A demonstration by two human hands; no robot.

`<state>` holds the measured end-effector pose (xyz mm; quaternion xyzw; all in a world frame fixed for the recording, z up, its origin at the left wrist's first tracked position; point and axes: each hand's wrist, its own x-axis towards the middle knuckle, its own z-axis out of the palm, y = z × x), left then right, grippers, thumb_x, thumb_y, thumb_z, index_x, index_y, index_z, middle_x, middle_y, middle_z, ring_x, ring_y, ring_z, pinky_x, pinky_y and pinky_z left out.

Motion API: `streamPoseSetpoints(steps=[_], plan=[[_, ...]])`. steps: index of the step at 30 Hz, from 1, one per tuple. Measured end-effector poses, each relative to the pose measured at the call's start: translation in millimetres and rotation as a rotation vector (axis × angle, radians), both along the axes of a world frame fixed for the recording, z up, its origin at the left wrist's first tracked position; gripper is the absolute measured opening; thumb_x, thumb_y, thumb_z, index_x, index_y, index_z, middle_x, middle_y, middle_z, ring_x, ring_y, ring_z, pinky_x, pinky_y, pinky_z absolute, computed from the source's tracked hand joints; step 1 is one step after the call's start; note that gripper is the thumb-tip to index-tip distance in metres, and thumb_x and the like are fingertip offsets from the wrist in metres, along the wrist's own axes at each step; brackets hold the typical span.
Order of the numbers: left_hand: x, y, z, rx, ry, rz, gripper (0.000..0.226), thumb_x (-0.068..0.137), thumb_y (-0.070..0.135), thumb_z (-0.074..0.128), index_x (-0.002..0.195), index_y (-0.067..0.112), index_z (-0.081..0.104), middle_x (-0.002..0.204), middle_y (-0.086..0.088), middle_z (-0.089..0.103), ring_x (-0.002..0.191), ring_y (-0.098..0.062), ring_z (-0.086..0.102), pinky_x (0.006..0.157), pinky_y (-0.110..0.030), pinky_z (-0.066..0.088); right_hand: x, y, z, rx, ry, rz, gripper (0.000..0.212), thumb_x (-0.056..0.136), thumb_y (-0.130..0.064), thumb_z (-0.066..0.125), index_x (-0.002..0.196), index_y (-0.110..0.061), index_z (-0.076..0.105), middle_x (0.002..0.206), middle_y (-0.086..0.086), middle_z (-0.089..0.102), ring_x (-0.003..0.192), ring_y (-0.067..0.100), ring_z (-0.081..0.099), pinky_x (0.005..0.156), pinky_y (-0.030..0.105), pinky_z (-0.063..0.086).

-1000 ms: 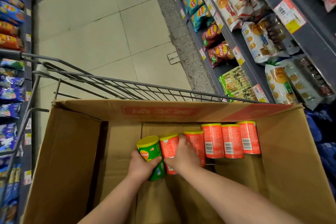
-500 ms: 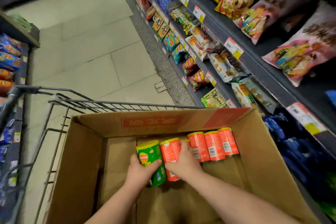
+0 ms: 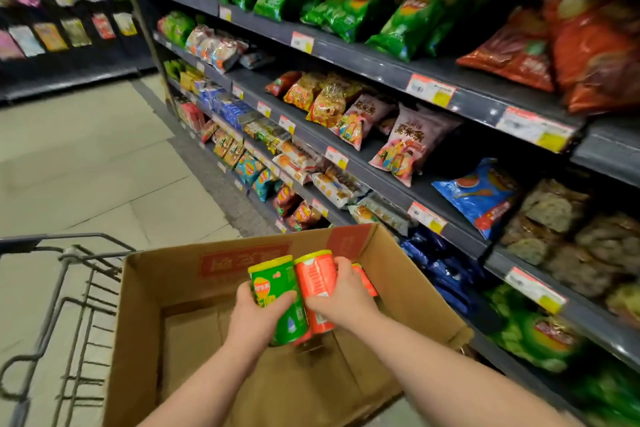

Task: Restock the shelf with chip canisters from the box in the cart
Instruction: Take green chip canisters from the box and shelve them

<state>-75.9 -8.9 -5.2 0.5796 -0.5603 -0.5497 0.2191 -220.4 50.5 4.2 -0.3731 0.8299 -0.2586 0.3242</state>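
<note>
Head view: a green canister [image 3: 277, 288] is gripped in the left hand [image 3: 254, 317], with fingers and thumb curled round its lower half. It is held nearly upright, leaning a little to the left, above the inside of the cardboard box [image 3: 166, 288]. An orange canister [image 3: 313, 279] is gripped in the right hand [image 3: 343, 303], the fingers wrapped over its right side and the thumb laid across its lower front. The two canisters are held side by side and touching, and both are capped with yellow lids. A second orange canister [image 3: 364, 282] is seen only in part behind the right hand's fingers, near the far right corner of the box; whether it is also held cannot be told. Red printing is carried on the far inner wall of the box. The grey wire frame of the cart [image 3: 20, 242] is seen just left of the box, over a pale tiled floor [image 3: 86, 156]. Dark shelves [image 3: 363, 59] are ranged along the right side, filled with snack bags [image 3: 410, 22] in green, red, pink and blue, and price tags [image 3: 430, 89] are fixed along their front edges. The nearest bags at lower right are blurred.
</note>
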Motion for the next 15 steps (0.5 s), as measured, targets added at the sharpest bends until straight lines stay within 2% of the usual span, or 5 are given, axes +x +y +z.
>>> streamPoseSetpoints(steps=[5,8,12,15], plan=[[-13,30,31,-0.051,0.109,-0.122,0.047,0.075,0.028,0.078,0.108,0.024,0.044,0.099,0.0,0.062,0.091,-0.021,0.063,0.082,-0.036,0.051,-4,48,38,-0.06,0.037,-0.131,0.089,0.07,-0.041,0.072,0.141,-0.026,0.021,0.13,0.004,0.04,0.112,0.023,0.052,0.094,0.04,0.048],[-24,51,46,-0.059,0.177,-0.21,0.046,0.077,0.026,0.078,0.109,0.022,0.044,0.099,0.0,0.064,0.088,-0.019,0.064,0.075,-0.034,0.052,-8,81,55,-0.094,0.064,-0.22,0.086,0.067,-0.041,0.071,0.139,-0.027,0.025,0.125,0.002,0.045,0.106,0.022,0.056,0.09,0.041,0.051],[-39,80,58,-0.04,0.216,-0.312,0.052,0.073,0.032,0.08,0.11,0.023,0.045,0.102,-0.003,0.065,0.091,-0.025,0.066,0.086,-0.046,0.054,-12,126,73,-0.118,0.096,-0.329,0.08,0.068,-0.039,0.07,0.135,-0.026,0.028,0.121,0.002,0.045,0.105,0.024,0.056,0.089,0.04,0.05],[-50,103,65,-0.028,0.23,-0.382,0.057,0.072,0.036,0.081,0.114,0.023,0.044,0.103,-0.002,0.065,0.092,-0.024,0.066,0.086,-0.045,0.054,-14,159,84,-0.126,0.102,-0.402,0.079,0.069,-0.039,0.069,0.135,-0.027,0.029,0.121,0.001,0.043,0.106,0.023,0.055,0.089,0.039,0.05]])
